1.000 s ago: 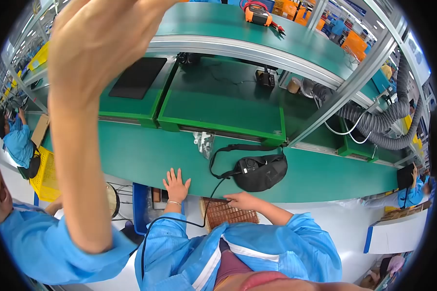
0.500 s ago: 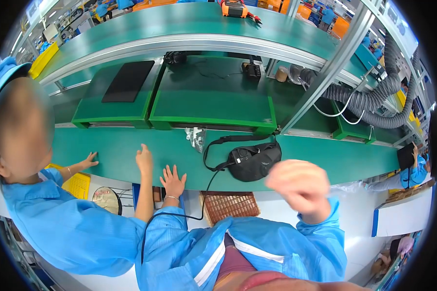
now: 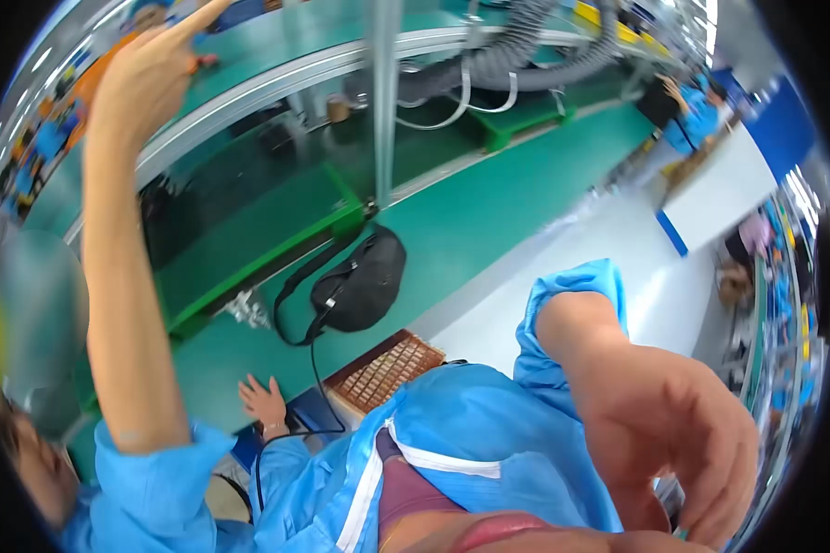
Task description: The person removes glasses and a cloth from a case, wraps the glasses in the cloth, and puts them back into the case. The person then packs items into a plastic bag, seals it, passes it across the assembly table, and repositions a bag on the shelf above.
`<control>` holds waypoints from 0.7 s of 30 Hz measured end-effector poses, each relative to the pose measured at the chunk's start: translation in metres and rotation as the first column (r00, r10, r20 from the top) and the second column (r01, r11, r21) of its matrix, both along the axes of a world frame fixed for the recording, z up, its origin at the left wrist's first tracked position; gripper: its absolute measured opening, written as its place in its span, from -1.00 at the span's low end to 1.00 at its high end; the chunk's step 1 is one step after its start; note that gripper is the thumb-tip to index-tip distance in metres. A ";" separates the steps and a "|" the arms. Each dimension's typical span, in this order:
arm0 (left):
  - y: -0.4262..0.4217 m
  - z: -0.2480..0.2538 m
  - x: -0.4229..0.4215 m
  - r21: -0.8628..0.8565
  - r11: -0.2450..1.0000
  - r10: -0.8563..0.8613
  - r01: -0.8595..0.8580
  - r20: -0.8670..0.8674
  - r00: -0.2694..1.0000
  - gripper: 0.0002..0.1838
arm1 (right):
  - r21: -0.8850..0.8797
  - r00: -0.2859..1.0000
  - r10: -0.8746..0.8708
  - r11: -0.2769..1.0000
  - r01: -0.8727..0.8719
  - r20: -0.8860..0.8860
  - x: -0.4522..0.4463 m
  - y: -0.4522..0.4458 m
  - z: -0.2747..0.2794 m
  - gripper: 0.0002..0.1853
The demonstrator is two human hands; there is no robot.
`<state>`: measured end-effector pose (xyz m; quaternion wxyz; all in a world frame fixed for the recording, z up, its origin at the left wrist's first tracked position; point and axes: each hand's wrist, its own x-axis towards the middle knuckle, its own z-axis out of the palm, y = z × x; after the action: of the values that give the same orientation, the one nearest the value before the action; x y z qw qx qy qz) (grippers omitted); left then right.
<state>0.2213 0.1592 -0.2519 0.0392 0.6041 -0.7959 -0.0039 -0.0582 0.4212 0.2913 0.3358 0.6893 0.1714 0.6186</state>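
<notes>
My left hand rests on the green worktop near its front edge, fingers spread and holding nothing. Raised close to the camera at the lower right is my right hand, its fingers curled downward; whether anything is between them cannot be made out. A black bag with a strap lies on the worktop, beyond my left hand and to its right. A black cable runs from the bag down toward my left sleeve. Just left of the bag is a clear plastic packet. A brown woven seat shows below the worktop edge.
A co-worker's raised arm with a pointing finger fills the left side. A metal post stands behind the bag, beside a green-edged platform. Grey ducting hangs at the top. Another person is at the far right.
The view has swung to the right. My right hand has come from the worktop edge up close to the camera. The co-worker's arm, lowered half a second ago, is raised again. My left hand stays on the worktop.
</notes>
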 end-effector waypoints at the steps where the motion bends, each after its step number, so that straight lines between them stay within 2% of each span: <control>1: 0.000 -0.004 0.003 -0.037 0.999 0.000 0.001 0.034 0.999 -0.28 | 0.039 0.999 -0.020 0.999 0.019 0.042 -0.001 0.011 -0.006 -0.86; 3: -0.005 -0.004 0.003 0.093 0.995 0.024 -0.028 0.047 0.999 -0.26 | 0.122 0.991 -0.068 0.991 0.054 0.119 -0.003 0.035 -0.019 -0.89; 4: -0.007 -0.006 0.003 0.159 0.986 0.040 -0.048 0.057 0.998 -0.25 | 0.190 0.990 -0.100 0.979 0.079 0.104 -0.007 0.041 -0.020 -0.88; 5: -0.009 -0.009 0.004 0.099 0.995 0.016 -0.023 0.070 0.997 -0.25 | 0.257 0.988 -0.125 0.961 0.098 0.091 -0.009 0.046 -0.020 -0.88; 7: -0.013 -0.020 0.008 -0.023 1.000 -0.013 0.015 0.109 0.994 -0.27 | 0.126 0.974 -0.173 0.980 0.156 0.146 -0.010 0.057 -0.021 -0.88; 10: -0.021 -0.013 0.009 0.127 0.992 0.014 -0.025 0.088 0.996 -0.20 | -0.072 0.944 -0.241 0.962 0.263 0.227 -0.012 0.061 -0.011 -0.87; 11: -0.022 -0.007 0.005 0.182 0.983 0.016 -0.030 0.080 0.997 -0.17 | -0.060 0.923 -0.293 0.947 0.317 0.250 -0.011 0.068 -0.012 -0.85; 12: -0.021 -0.007 0.002 0.151 0.988 0.006 -0.011 0.030 1.000 -0.18 | -0.048 0.899 -0.344 0.928 0.370 0.271 -0.011 0.075 -0.013 -0.82; 13: -0.018 -0.008 0.003 0.124 0.992 -0.008 0.009 -0.011 1.000 -0.18 | 0.047 0.863 -0.417 0.906 0.422 0.285 -0.008 0.088 -0.019 -0.77; 14: -0.014 -0.005 0.006 0.099 0.995 -0.019 0.024 -0.048 0.999 -0.18 | 0.011 0.797 -0.486 0.856 0.517 0.358 -0.008 0.093 -0.019 -0.75; 15: -0.028 0.005 0.001 0.399 0.913 0.036 -0.090 0.142 0.989 -0.14 | -0.017 0.721 -0.539 0.796 0.605 0.436 -0.007 0.093 -0.013 -0.72; 16: -0.034 0.011 -0.005 0.501 0.854 0.037 -0.142 0.213 0.976 -0.14 | -0.166 0.619 -0.545 0.660 0.732 0.566 -0.017 0.088 -0.003 -0.72; 17: -0.035 0.013 -0.005 0.550 0.821 0.021 -0.154 0.241 0.970 -0.13 | 0.062 0.698 -0.585 0.783 0.620 0.413 -0.006 0.112 -0.012 -0.73; 18: -0.040 0.012 -0.003 0.550 0.826 0.003 -0.127 0.220 0.975 -0.12 | 0.334 0.780 -0.548 0.827 0.452 0.301 0.006 0.135 -0.021 -0.74; 19: -0.046 0.010 0.000 0.537 0.838 -0.014 -0.094 0.193 0.981 -0.11 | 0.567 0.827 -0.495 0.775 0.280 0.268 0.017 0.158 -0.029 -0.75; 21: -0.052 0.006 0.002 0.523 0.850 -0.020 -0.065 0.156 0.988 -0.10 | 0.644 0.875 -0.420 0.744 0.181 0.239 0.013 0.167 -0.025 -0.77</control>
<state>0.2234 0.1076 -0.2456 -0.1897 0.5995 -0.7578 -0.1740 -0.0451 0.5881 0.2660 0.2217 0.6492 -0.2165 0.6947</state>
